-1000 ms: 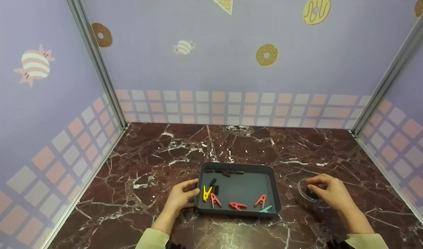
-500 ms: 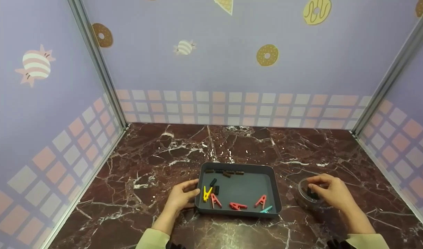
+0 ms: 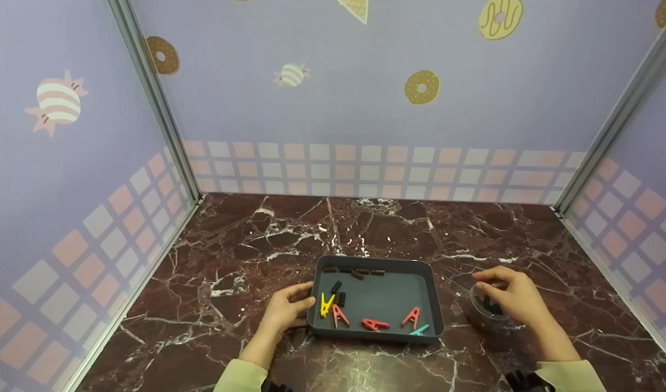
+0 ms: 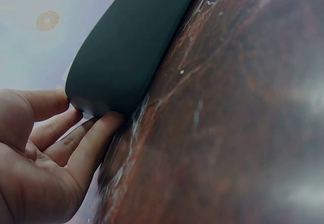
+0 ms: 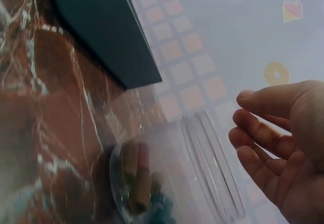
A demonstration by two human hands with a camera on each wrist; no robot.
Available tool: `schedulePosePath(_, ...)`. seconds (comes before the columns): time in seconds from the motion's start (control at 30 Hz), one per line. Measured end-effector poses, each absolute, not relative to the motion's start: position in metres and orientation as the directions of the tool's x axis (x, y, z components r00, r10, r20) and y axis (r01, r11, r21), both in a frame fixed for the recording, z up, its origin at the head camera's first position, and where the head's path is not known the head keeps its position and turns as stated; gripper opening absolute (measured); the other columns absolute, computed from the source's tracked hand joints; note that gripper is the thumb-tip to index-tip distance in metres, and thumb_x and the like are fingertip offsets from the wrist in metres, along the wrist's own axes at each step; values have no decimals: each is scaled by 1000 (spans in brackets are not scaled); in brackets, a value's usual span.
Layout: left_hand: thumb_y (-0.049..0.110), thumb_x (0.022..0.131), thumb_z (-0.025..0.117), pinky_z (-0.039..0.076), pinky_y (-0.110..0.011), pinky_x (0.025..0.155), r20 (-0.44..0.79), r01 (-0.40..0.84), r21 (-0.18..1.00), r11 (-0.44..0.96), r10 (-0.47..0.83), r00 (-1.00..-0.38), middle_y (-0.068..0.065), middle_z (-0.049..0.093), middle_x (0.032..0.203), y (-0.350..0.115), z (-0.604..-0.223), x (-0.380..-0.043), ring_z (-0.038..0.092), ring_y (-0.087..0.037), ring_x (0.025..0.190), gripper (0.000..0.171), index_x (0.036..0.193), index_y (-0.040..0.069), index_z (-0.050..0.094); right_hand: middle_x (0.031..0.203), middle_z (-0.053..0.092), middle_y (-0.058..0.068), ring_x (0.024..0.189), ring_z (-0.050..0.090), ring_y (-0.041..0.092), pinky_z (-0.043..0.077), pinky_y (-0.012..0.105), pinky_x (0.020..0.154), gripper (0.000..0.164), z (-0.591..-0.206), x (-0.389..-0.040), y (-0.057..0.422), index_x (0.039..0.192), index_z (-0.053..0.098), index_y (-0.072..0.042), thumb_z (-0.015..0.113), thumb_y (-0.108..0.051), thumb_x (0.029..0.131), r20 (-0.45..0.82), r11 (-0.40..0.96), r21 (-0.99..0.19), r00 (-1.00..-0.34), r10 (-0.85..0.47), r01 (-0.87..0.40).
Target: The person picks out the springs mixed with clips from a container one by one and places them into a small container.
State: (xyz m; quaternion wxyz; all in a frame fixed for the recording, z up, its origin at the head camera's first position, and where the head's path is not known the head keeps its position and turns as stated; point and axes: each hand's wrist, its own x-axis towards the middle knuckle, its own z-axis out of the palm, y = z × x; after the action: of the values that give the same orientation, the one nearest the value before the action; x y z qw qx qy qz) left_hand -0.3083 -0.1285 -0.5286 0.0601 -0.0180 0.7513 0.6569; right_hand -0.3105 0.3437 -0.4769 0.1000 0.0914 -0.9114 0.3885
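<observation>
My left hand (image 3: 285, 309) touches the left end of a dark grey tray (image 3: 433, 305), its fingers (image 4: 96, 138) against the outer wall. Inside lie a yellow clothespin (image 3: 326, 306), red clothespins (image 3: 375, 324), a teal clothespin (image 3: 420, 330) and several short brown and black cylinders (image 3: 341, 299). My right hand (image 3: 515, 296) hovers over a clear round jar (image 3: 488, 324) right of the tray. Nothing shows between its loosely bent fingers in the right wrist view. The jar holds brown cylinders (image 5: 140, 196), something red and something teal; a dark piece (image 3: 492, 305) shows near its mouth.
The marble-patterned table (image 3: 245, 239) extends behind the tray and on both sides of it. Lilac wall panels (image 3: 343, 109) with metal corner posts enclose its back and sides.
My right hand has let go of the dark piece in the jar, and its fingers have risen slightly up and left. My left hand and the tray stay put.
</observation>
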Motion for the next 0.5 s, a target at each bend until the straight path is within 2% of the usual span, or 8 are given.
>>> schedulePosePath(0.5,6,97,69,67,-43,73,-115,-106,986,131,57,-992,-34,57,141,-129,-529,-309,74,-36,104,48,143,-4,57,108,76,11,83,70,6,57,20,70,14,-474,-328,307,107,80,-10,76,-10,93,286,679,-666,-947,-149,-308)
